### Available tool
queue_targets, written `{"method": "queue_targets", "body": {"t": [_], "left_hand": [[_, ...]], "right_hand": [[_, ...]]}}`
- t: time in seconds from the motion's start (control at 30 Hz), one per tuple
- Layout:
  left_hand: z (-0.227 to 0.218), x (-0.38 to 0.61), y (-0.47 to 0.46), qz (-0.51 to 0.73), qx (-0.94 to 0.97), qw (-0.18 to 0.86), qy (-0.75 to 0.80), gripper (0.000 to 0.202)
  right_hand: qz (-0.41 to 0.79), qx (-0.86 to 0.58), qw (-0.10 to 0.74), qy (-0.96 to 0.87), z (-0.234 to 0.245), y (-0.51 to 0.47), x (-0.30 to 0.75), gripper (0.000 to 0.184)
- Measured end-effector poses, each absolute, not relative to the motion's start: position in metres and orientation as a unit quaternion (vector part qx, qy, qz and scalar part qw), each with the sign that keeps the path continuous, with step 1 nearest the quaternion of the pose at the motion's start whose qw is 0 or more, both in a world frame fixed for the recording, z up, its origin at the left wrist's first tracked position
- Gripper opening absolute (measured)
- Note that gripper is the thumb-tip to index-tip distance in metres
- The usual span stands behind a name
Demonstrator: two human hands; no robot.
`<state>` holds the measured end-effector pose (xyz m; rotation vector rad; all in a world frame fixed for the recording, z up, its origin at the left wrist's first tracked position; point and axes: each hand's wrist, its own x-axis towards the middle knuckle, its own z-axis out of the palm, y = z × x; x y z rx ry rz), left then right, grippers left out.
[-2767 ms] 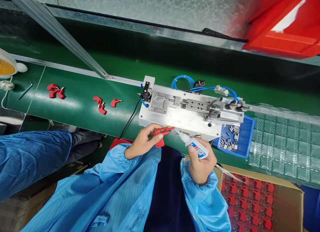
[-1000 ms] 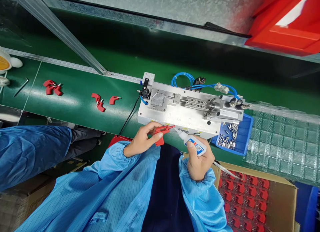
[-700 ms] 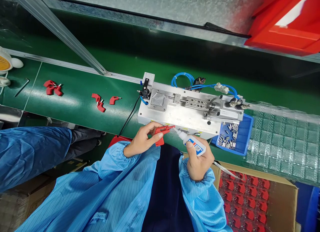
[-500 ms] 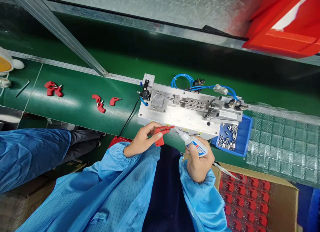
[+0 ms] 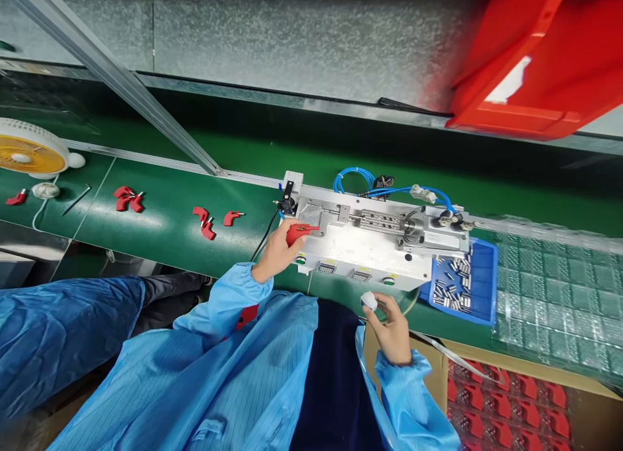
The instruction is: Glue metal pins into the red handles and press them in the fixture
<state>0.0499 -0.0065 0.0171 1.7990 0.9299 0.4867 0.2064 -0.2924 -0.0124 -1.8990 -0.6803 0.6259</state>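
My left hand (image 5: pixel 275 251) is closed on a small red plastic part (image 5: pixel 298 231) and holds it over the left end of a metal fixture (image 5: pixel 355 243), by its textured nest plate. My right hand (image 5: pixel 392 331) is lower, in front of the fixture, with its fingers curled round a white glue bottle (image 5: pixel 369 300); only the bottle's round end shows. The fixture sits on a green conveyor belt (image 5: pixel 160 214) and carries blue air hoses (image 5: pixel 357 177) and a pneumatic cylinder.
Loose red parts (image 5: pixel 210 220) lie on the belt to the left, near a small fan (image 5: pixel 24 156). A blue tray of metal pins (image 5: pixel 460 279) sits right of the fixture. A cardboard box of red parts (image 5: pixel 506 409) is at lower right. Another person's blue sleeve (image 5: pixel 58 328) is at left.
My left hand has carried the red part up from the fixture's front edge onto its left end. My right hand has pulled the glue bottle away and down, turning its tip out of sight.
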Motion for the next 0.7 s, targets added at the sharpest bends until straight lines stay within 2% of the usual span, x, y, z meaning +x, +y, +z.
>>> {"method": "queue_targets", "body": {"t": [0.13, 0.27, 0.37, 0.5, 0.7], "left_hand": [[0.022, 0.076, 0.009, 0.159, 0.884, 0.299, 0.323, 0.028], [0.028, 0.104, 0.015, 0.072, 0.928, 0.156, 0.331, 0.036], [0.034, 0.116, 0.017, 0.031, 0.933, 0.113, 0.341, 0.037], [0.041, 0.121, 0.017, -0.018, 0.934, 0.089, 0.346, 0.029], [0.04, 0.118, 0.015, -0.034, 0.933, 0.055, 0.355, 0.027]], "right_hand": [[0.202, -0.827, 0.458, -0.257, -0.07, -0.304, 0.214, 0.055], [0.156, -0.848, 0.429, -0.27, -0.112, -0.308, 0.215, 0.055], [0.154, -0.862, 0.4, -0.27, -0.13, -0.308, 0.215, 0.048], [0.201, -0.882, 0.351, -0.242, -0.142, -0.31, 0.219, 0.039], [0.226, -0.884, 0.325, -0.249, -0.15, -0.316, 0.228, 0.044]]}}
